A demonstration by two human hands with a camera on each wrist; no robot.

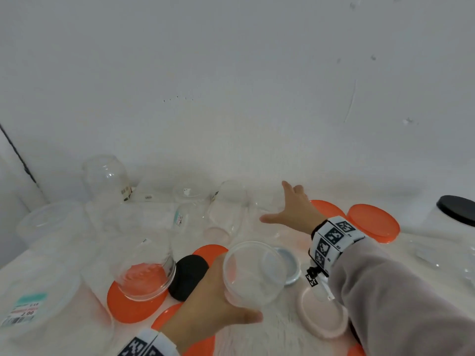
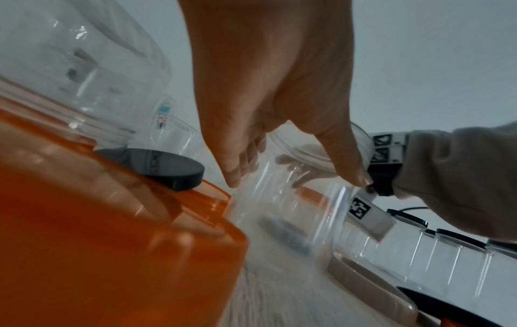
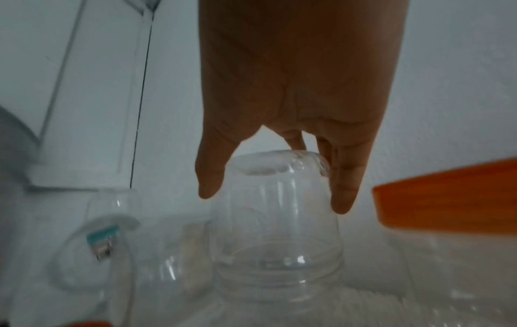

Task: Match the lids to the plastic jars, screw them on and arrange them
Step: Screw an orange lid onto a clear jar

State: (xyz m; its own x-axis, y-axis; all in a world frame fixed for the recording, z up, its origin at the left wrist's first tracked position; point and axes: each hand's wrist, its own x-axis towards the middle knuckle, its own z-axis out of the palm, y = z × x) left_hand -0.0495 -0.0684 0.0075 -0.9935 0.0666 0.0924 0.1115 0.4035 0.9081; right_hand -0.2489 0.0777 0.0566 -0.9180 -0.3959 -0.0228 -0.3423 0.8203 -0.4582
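Observation:
My left hand (image 1: 213, 299) grips a clear plastic jar (image 1: 254, 271) low in the middle, its open mouth tilted up toward me. In the left wrist view the thumb and fingers (image 2: 235, 172) wrap the jar's (image 2: 279, 210) wall. My right hand (image 1: 275, 201) reaches toward the back wall, fingers spread and straight. It hovers over an upside-down clear jar (image 3: 277, 232), thumb on the left and fingers (image 3: 344, 194) on the right of its base. That jar (image 1: 259, 199) is faint in the head view. Orange lids (image 1: 372, 222) (image 1: 133, 304), a black lid (image 1: 189, 276), a grey-blue lid (image 1: 288, 263) and a pale pink lid (image 1: 323, 314) lie around.
Several more clear jars stand or lie at the back and left, one (image 1: 144, 273) tipped onto an orange lid. A jar with a black lid (image 1: 455, 209) stands at the far right. The white wall (image 1: 231, 98) is close behind. Large clear tubs (image 1: 38, 291) crowd the left.

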